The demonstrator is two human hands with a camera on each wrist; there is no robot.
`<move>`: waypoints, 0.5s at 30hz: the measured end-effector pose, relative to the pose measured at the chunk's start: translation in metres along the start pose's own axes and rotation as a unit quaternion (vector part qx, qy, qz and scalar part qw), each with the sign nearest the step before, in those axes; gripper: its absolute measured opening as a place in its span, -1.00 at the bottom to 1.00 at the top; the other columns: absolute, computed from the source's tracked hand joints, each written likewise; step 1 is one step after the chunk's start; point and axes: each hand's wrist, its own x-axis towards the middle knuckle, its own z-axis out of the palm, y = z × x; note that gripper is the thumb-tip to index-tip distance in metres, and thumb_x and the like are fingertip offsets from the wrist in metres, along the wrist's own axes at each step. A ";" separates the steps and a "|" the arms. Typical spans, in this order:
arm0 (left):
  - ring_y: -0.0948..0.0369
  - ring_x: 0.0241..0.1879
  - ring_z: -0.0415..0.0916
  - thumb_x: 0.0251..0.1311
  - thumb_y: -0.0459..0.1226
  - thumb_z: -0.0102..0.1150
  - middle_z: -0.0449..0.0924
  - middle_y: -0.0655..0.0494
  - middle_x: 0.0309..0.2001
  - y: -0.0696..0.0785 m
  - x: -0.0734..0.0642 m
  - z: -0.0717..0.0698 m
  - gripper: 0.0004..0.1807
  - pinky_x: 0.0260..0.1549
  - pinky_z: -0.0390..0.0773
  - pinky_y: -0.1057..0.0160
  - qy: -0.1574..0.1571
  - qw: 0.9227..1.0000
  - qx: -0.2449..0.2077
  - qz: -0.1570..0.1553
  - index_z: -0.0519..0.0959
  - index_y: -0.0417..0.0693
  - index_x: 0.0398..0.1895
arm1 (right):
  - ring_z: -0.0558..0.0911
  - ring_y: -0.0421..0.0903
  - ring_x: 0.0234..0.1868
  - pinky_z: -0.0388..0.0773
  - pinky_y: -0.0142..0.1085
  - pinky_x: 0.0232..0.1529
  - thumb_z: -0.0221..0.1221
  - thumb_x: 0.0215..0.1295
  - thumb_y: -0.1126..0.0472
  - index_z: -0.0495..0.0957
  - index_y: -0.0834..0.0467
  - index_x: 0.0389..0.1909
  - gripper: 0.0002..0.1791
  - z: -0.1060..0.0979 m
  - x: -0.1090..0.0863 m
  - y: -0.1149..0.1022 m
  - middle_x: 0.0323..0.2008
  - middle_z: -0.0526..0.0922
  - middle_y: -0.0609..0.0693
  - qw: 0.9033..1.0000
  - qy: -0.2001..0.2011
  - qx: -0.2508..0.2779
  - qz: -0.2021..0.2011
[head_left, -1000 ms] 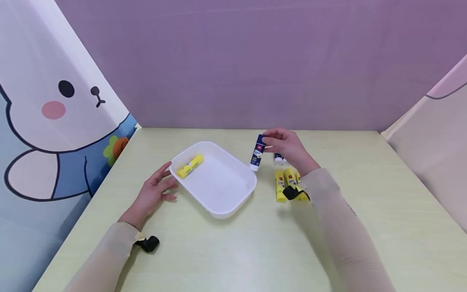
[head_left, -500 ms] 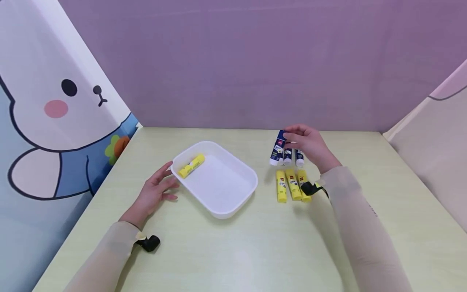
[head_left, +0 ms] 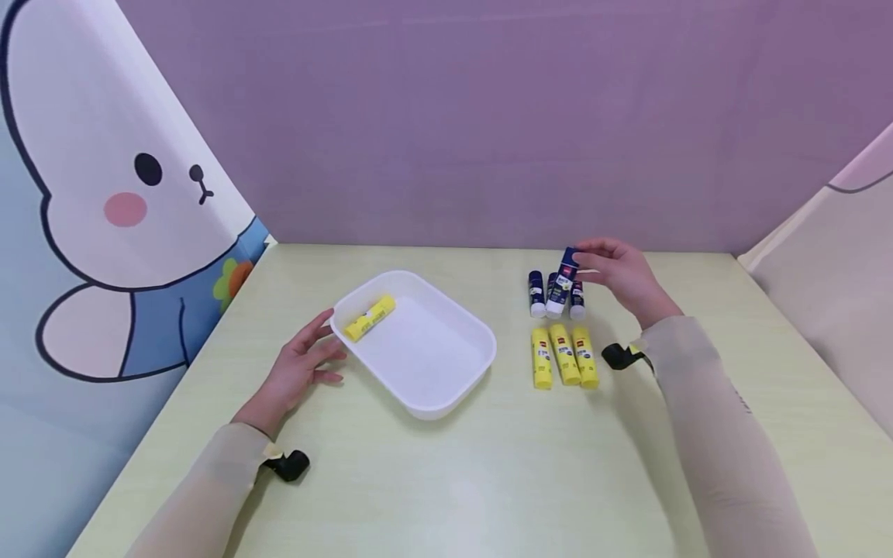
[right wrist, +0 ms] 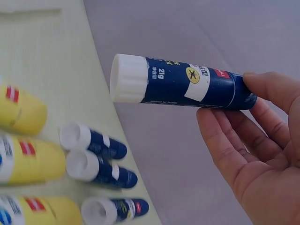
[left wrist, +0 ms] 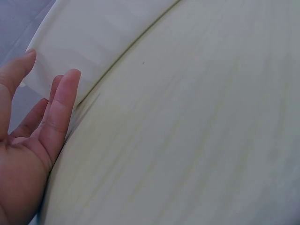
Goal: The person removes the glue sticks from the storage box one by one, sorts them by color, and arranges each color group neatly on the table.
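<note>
Between thumb and fingertips my right hand [head_left: 621, 275] pinches a dark blue glue stick [head_left: 562, 285] by its blue end. The stick's white end points down and left, and it is held above the back row of blue glue sticks [head_left: 536, 294]. In the right wrist view the held glue stick [right wrist: 183, 82] is lifted off the table, with three others lying below. My left hand [head_left: 296, 368] rests at the left corner of a white plastic tray [head_left: 432, 360], fingers extended and loose against its side. Inside the tray lies one yellow glue stick [head_left: 370, 318].
In front of the blue row, three yellow glue sticks [head_left: 563, 355] lie side by side on the pale table [head_left: 418, 480]. A purple backdrop [head_left: 446, 124] stands along the table's back edge, and a printed cloth [head_left: 125, 256] hangs at the left.
My right hand has carried the blue glue stick rightward, from beside the tray's right corner to over the blue row. My left hand has stayed at the tray.
</note>
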 end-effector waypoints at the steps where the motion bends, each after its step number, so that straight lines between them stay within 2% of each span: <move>1: 0.25 -0.08 0.55 0.44 -0.11 0.13 0.15 -0.05 0.42 0.000 0.000 0.000 -0.26 -0.26 0.73 0.23 0.000 1.000 0.001 0.000 0.06 0.32 0.59 | 0.60 -0.17 -0.02 0.63 -0.31 0.06 0.15 0.47 0.16 0.40 0.31 0.23 -0.56 -0.002 0.001 0.001 0.06 0.52 0.03 1.000 0.003 -0.003 0.000; 10: 0.25 -0.09 0.55 0.44 -0.12 0.12 0.18 -0.03 0.39 -0.002 0.000 0.000 -0.28 -0.27 0.74 0.22 0.005 1.000 0.000 0.006 0.08 0.32 0.58 | 0.61 -0.21 -0.05 0.61 -0.28 0.09 0.15 0.47 0.09 0.36 0.30 0.29 -0.48 -0.023 0.011 0.013 0.08 0.50 0.02 0.999 0.025 -0.031 0.006; 15: 0.26 -0.10 0.57 0.43 -0.12 0.14 0.21 0.00 0.35 -0.002 0.000 0.001 -0.28 -0.28 0.73 0.23 0.007 1.000 -0.002 0.008 0.11 0.32 0.57 | 0.60 -0.25 -0.07 0.64 -0.40 -0.01 0.15 0.47 0.08 0.36 0.29 0.29 -0.48 -0.037 0.012 0.023 0.10 0.48 0.03 0.999 0.038 -0.033 0.007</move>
